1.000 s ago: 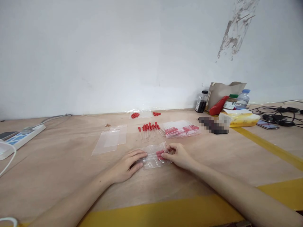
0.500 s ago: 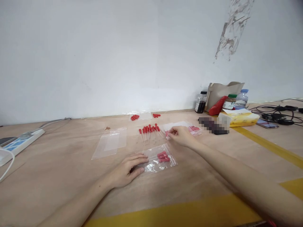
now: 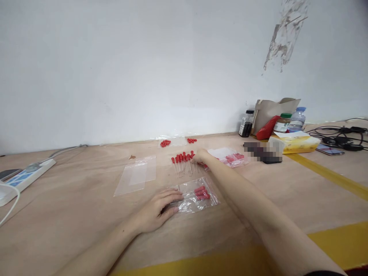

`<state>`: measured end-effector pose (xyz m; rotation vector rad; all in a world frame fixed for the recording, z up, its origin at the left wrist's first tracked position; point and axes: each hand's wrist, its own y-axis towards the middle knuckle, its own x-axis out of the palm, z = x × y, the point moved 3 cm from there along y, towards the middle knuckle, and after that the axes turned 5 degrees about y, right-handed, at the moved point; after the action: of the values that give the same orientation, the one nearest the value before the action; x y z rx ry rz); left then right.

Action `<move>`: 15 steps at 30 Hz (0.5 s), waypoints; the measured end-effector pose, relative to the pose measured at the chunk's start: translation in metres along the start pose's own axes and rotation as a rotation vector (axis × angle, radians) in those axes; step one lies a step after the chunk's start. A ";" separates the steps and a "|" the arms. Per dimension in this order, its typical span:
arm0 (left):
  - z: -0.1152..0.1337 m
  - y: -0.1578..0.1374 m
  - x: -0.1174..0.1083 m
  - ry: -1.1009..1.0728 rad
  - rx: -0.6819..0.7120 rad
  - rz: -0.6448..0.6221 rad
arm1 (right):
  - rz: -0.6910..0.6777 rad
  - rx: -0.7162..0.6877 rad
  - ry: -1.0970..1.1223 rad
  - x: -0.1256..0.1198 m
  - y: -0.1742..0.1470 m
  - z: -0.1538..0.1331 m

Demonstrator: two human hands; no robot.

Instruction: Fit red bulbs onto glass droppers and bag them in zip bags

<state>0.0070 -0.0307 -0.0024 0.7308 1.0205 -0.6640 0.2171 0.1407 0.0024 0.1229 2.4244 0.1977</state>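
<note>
My left hand [image 3: 162, 207] lies over the left end of a clear zip bag [image 3: 189, 209], fingers stretched out and thumb apart. Inside that bag are several droppers with red bulbs [image 3: 202, 192]. A row of loose droppers [image 3: 180, 159], glass tubes toward me and red bulbs away, lies on the table beyond it. My right hand [image 3: 200, 156] reaches to the right end of this row, its fingers closed at the bulb of a dropper and partly hidden by the hand. Right of it is another clear bag [image 3: 218, 153] with red-bulbed droppers.
Flat clear bags [image 3: 135, 176] lie at left. Loose red bulbs [image 3: 165, 143] rest on plastic by the wall. A power strip [image 3: 27, 180] is far left. At right are a tissue pack [image 3: 297, 143], bottles, a dark bottle [image 3: 246, 124], a phone [image 3: 329, 149] and black cables [image 3: 342, 138].
My right hand has moved left and away from me, from beside the right-hand bag to the right end of the dropper row. My left hand stays on the zip bag. The view shifts slightly.
</note>
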 end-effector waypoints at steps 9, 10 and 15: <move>0.002 0.000 -0.001 -0.001 0.001 0.010 | -0.101 0.291 0.024 -0.016 -0.006 -0.011; 0.002 0.000 -0.001 0.001 -0.002 0.009 | -0.088 0.276 0.058 -0.024 -0.011 -0.013; 0.002 0.000 -0.001 0.012 0.005 0.003 | 0.026 0.134 0.247 -0.061 -0.061 -0.002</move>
<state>0.0073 -0.0323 -0.0007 0.7413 1.0287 -0.6612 0.2601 0.0716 0.0321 0.2008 2.6830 0.0645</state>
